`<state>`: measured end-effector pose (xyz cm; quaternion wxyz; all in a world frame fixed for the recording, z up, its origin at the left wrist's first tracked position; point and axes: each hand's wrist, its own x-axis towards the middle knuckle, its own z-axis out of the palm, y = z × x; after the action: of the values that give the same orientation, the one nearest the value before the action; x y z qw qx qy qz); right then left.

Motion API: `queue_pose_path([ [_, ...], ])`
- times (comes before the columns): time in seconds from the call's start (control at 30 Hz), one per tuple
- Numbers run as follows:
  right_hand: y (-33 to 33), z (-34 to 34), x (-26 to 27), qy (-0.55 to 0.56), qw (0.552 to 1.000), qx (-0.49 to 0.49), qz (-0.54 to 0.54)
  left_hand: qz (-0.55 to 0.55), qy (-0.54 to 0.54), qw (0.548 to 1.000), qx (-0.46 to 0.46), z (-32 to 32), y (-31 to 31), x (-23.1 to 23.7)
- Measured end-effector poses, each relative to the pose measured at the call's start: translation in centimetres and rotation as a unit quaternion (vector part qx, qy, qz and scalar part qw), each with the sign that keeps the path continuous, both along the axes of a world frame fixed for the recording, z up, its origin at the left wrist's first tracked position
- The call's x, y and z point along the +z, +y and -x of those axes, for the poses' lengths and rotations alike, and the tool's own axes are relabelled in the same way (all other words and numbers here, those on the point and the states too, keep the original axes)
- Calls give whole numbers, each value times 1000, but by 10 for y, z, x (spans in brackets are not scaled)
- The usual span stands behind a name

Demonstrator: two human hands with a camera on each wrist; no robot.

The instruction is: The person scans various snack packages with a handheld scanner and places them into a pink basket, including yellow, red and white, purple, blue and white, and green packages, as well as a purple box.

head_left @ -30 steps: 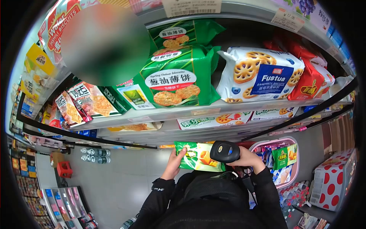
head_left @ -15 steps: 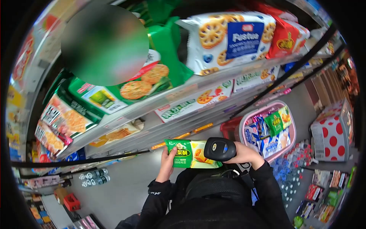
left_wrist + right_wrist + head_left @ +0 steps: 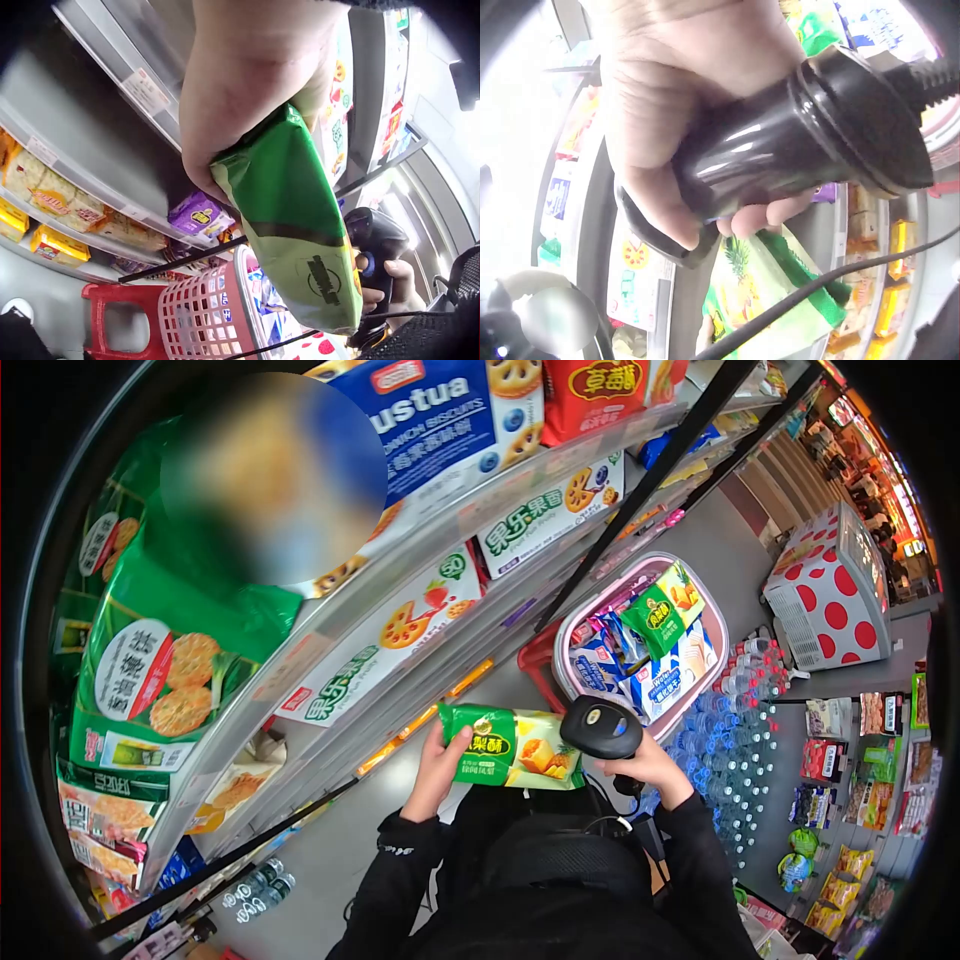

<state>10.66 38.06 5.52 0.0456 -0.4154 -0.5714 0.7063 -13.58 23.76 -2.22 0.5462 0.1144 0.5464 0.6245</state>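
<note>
My left hand grips the left end of a green and pale yellow snack packet, thumb on its printed front. In the left wrist view the packet hangs from the fingers with its plain back and a dark printed mark showing. My right hand holds a black barcode scanner over the packet's right end. The right wrist view shows fingers and thumb wrapped round the scanner's handle, a cable running from its base. A pineapple picture on the packet shows below it.
A pink basket of snack packets, a similar green packet on top, sits on a red stool. Shelves of biscuits run along the left. Bottled water and a red-dotted box stand at the right.
The head view has turned to the right, so the shelf tilts and slides left and the basket sits nearer the middle. Both hands keep hold of the packet and scanner.
</note>
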Motion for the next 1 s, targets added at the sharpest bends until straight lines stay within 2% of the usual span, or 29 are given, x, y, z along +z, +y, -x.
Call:
queue_pose_path([
  [0.03,-1,-6,0,0,1000,-4,1,-11,16,1000,-23,-1,10,-1],
  [0.1,-3,-21,-2,30,993,-109,32,-17,13,999,-41,-6,30,-2],
  [0.17,-2,-40,-8,50,990,-131,23,-50,74,993,-71,-17,52,-4],
  [0.23,1,-60,-19,34,976,-217,-3,-58,62,993,-78,-30,79,0],
  [0.3,4,-66,-10,53,968,-244,-20,-126,144,969,-153,-42,106,5],
  [0.33,6,-77,-15,62,963,-260,-15,-126,146,969,-155,-48,119,5],
  [0.4,7,-95,-21,72,958,-279,-9,-162,57,961,-218,-58,144,6],
  [0.43,7,-101,-22,78,952,-295,-10,-161,58,960,-221,-60,155,5],
  [0.47,8,-107,-23,84,947,-311,-12,-154,89,949,-261,-63,164,2],
  [0.5,8,-113,-26,85,946,-313,-11,-146,120,935,-300,-66,174,-2],
  [0.53,7,-119,-29,82,947,-309,-9,-185,185,922,-285,-71,181,-11],
  [0.57,7,-125,-33,78,949,-306,-6,-183,184,922,-288,-74,186,-17],
  [0.63,7,-135,-43,82,947,-310,-3,-190,303,886,-294,-80,193,-29],
  [0.67,7,-137,-45,68,950,-304,0,-172,217,907,-317,-83,195,-36],
  [0.7,6,-138,-47,53,953,-297,4,-173,216,906,-320,-85,197,-43],
  [0.77,9,-141,-51,35,968,-248,17,-80,174,907,-376,-83,198,-48],
  [0.8,11,-140,-50,30,972,-233,23,-86,171,900,-392,-82,200,-50],
  [0.9,14,-132,-48,30,980,-191,38,-64,193,909,-364,-83,200,-64],
  [0.93,17,-131,-50,26,980,-196,38,-76,133,934,-324,-87,199,-60],
  [1.0,21,-132,-52,22,979,-199,38,-75,132,933,-326,-88,202,-55],
])
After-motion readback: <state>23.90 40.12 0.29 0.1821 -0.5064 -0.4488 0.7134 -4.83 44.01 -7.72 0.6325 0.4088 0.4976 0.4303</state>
